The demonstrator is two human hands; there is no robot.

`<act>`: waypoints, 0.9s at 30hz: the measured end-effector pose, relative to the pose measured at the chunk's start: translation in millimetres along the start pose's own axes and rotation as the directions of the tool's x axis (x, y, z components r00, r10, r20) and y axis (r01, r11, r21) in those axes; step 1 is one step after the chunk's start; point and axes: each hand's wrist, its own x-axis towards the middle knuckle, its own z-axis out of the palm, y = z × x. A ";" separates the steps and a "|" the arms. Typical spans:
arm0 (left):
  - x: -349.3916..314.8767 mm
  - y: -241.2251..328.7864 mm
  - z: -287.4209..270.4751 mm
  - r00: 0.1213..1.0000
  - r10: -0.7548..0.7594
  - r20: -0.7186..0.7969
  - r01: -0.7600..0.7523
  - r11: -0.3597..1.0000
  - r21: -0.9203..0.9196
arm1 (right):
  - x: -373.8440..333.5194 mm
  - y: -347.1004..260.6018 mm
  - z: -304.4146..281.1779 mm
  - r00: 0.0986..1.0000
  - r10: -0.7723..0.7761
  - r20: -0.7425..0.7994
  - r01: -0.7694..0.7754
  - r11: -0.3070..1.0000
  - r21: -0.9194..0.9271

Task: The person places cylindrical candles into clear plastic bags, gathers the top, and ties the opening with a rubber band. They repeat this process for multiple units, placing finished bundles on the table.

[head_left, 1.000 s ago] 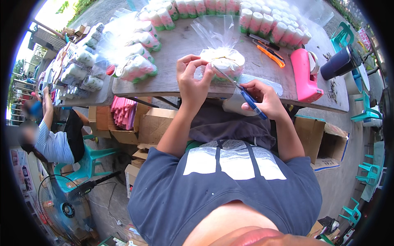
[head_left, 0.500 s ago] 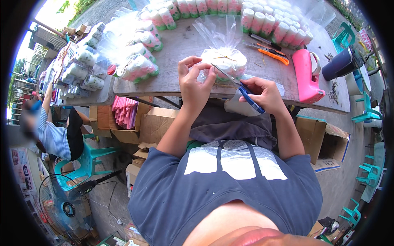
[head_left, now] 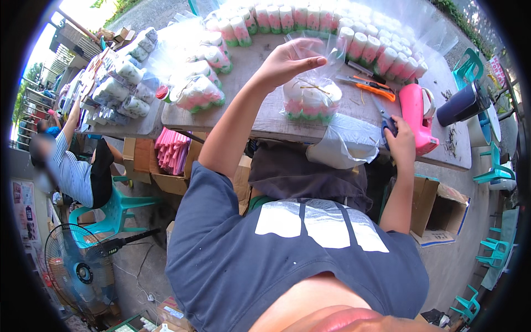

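Note:
My left hand (head_left: 287, 62) is raised over the table and pinches the top of a clear plastic bag (head_left: 310, 97) that holds several pink, white and green candles tied with a yellow band. The bag rests on the grey table (head_left: 265, 116). My right hand (head_left: 399, 141) is out to the right at the table's front edge, closed on blue-handled scissors (head_left: 386, 122), beside a pink tape dispenser (head_left: 416, 113).
Rows of candles (head_left: 310, 19) line the table's far side, with bagged bundles (head_left: 193, 91) at left. An orange cutter (head_left: 371, 87), a dark cup (head_left: 459, 105), cardboard boxes (head_left: 437, 213), pink sticks (head_left: 172, 149), a fan (head_left: 80, 271), teal chairs and a seated person (head_left: 77, 171) surround it.
My left hand has lifted from the bag's tie up to the bag's top. My right hand has swung with the scissors away from the bag to the right, by the pink dispenser.

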 end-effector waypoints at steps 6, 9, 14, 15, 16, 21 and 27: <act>13.0 25.4 -26.7 0.914 0.310 -0.262 -0.244 0.935 0.256 | 0.7 5.3 13.4 0.999 -0.032 -0.015 0.031 0.994 -0.108; 10.4 50.2 -44.1 0.806 0.198 -0.558 -0.006 0.945 0.327 | 0.5 3.5 14.4 0.999 -0.021 -0.029 0.018 0.993 -0.119; 16.6 37.1 -86.7 0.675 0.145 -0.724 0.055 0.968 0.245 | 11.9 -13.2 5.7 0.993 -0.110 -0.034 0.101 0.972 -0.211; 15.5 28.3 -96.2 0.651 0.155 -0.743 0.050 0.968 0.246 | 19.9 -18.8 5.9 0.985 -0.161 -0.056 0.151 0.976 -0.160; 14.1 16.8 -109.5 0.627 0.189 -0.755 0.045 0.960 0.277 | 29.2 -25.1 6.0 0.974 -0.211 -0.080 0.202 0.973 -0.109; 4.7 6.5 -134.9 0.568 0.151 -0.809 0.040 0.977 0.210 | 87.2 -56.1 2.9 0.896 -0.326 -0.300 0.352 0.936 0.033; -12.6 13.0 -130.7 0.646 0.276 -0.711 0.070 0.907 0.416 | 209.6 -47.9 29.8 0.807 -0.140 -0.574 0.258 0.957 0.130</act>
